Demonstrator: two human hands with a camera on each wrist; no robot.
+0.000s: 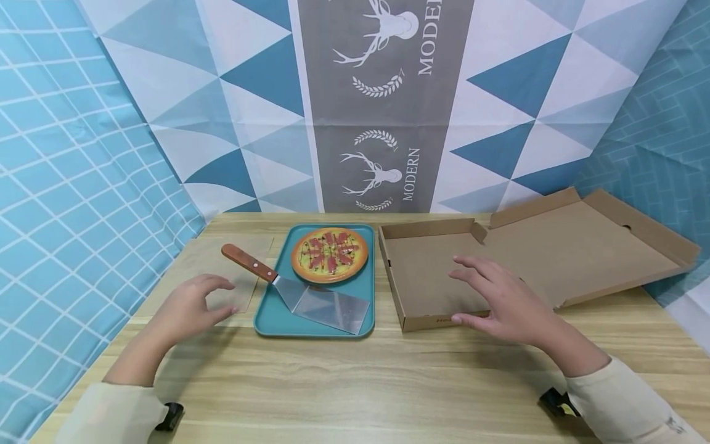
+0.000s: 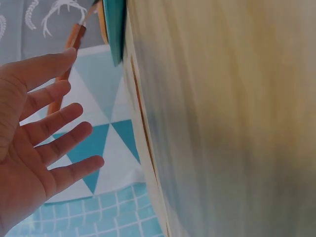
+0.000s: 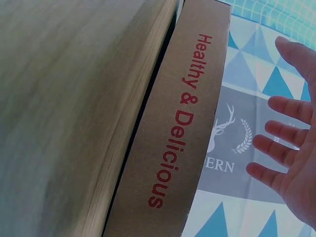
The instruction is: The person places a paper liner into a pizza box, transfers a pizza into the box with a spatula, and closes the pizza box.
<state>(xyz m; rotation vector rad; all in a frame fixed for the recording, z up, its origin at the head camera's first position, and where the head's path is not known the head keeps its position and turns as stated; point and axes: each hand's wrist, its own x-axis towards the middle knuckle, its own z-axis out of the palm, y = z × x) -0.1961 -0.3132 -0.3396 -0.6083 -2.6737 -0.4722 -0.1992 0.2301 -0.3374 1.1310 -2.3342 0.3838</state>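
My left hand [image 1: 191, 311] hovers left of the teal tray [image 1: 272, 324], fingers relaxed and holding nothing. Near its fingers is the wooden handle of a pizza spatula [image 1: 333, 308], whose metal blade lies across the tray's front while the handle sticks out past the left rim. A small round pizza [image 1: 330, 254] with an orange rim sits at the back of the tray. My right hand [image 1: 507, 302] is raised over the front of an opened cardboard pizza box [image 1: 427, 265], its fingers spread and free. In the right wrist view, red lettering runs along the box's side [image 3: 182, 113].
A thin brownish sheet [image 1: 196, 265] lies on the wooden table [image 1: 344, 382] left of the tray. The box lid [image 1: 588, 246] is folded back to the right. Patterned cloth [image 1: 383, 111] hangs behind the table, with blue checked cloth [image 1: 66, 185] at left.
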